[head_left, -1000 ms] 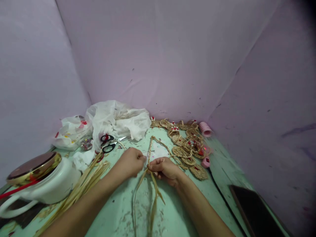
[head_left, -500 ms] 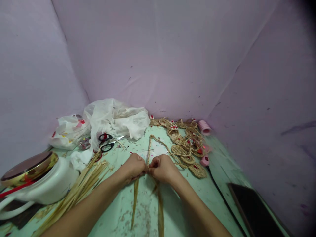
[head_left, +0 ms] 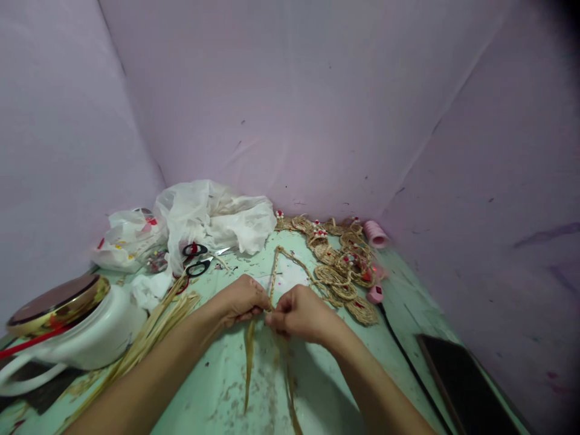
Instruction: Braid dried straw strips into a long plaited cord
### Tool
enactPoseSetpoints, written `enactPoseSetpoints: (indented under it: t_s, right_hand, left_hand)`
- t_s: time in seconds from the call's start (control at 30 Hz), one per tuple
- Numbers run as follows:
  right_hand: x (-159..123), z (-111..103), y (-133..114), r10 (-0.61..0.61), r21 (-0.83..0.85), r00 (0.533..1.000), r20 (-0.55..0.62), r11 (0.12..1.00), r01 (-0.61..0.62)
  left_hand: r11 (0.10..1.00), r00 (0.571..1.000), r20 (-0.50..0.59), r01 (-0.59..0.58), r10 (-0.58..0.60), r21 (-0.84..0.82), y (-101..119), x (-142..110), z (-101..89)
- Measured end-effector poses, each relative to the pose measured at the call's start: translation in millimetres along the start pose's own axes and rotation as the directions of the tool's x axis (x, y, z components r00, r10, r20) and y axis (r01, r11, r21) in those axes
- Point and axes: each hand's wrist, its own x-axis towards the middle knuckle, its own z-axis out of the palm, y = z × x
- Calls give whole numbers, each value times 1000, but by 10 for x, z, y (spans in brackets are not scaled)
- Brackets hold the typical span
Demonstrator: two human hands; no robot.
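A thin braided straw cord (head_left: 274, 275) runs up from my fingers, bends at its top and slopes right toward the coiled pieces. My left hand (head_left: 244, 300) pinches the cord's lower end from the left, and a loose flat strand (head_left: 249, 368) hangs beneath it. Close against it, my right hand (head_left: 296, 311) is closed on the same end, thumb and finger together. From under this hand another strand (head_left: 290, 389) trails down over the table. Exactly how the strands cross between the fingertips is hidden.
Coiled straw pieces with red and white beads (head_left: 335, 284) lie at right, near a pink thread spool (head_left: 377, 234). A dark phone-like slab (head_left: 471, 386) lies front right. At left are scissors (head_left: 197, 260), plastic bags (head_left: 212, 217), loose straw (head_left: 149, 344) and a white handled pot (head_left: 99, 332).
Both hands have come together at the cord's lower end; the left was slightly apart one second ago. The hanging strands have shifted, and the right hand's fingers have turned over the braid.
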Motion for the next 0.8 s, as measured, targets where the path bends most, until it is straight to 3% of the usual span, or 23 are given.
enactPoseSetpoints:
  t_s: [0.1,0.2,0.27,0.33,0.4,0.53,0.7,0.8]
  right_hand:
    - [60,-63,37,133,357,990,-57,928,-104]
    - [88,10,3,136,677,982,130,711,-189]
    - [98,103,-16,65,745,972,226,631,-215]
    - [119,187,0,83,734,977,194,649,-201]
    - [151,241,50,98,675,987,129,720,-159]
    - [185,280,151,26,584,999,23,811,-35]
    - [169,315,158,80,570,997,21,818,-78]
    - [171,348,138,104,621,995,3,780,-83]
  left_hand:
    - [1000,999,38,-15,16,-27,6,-6,-45]
    - [998,998,48,-47,49,-38,1,-4,-51]
    - [998,996,61,-59,60,-11,-15,6,-42]
    - [998,995,80,-65,64,20,-34,20,-31]
    - [996,994,86,-75,71,43,-44,28,-21]
    - [982,997,40,-65,59,179,-16,-5,-28]
    - [908,996,-43,-47,72,417,68,-118,-57]
    - [839,985,-115,-44,126,543,81,-205,76]
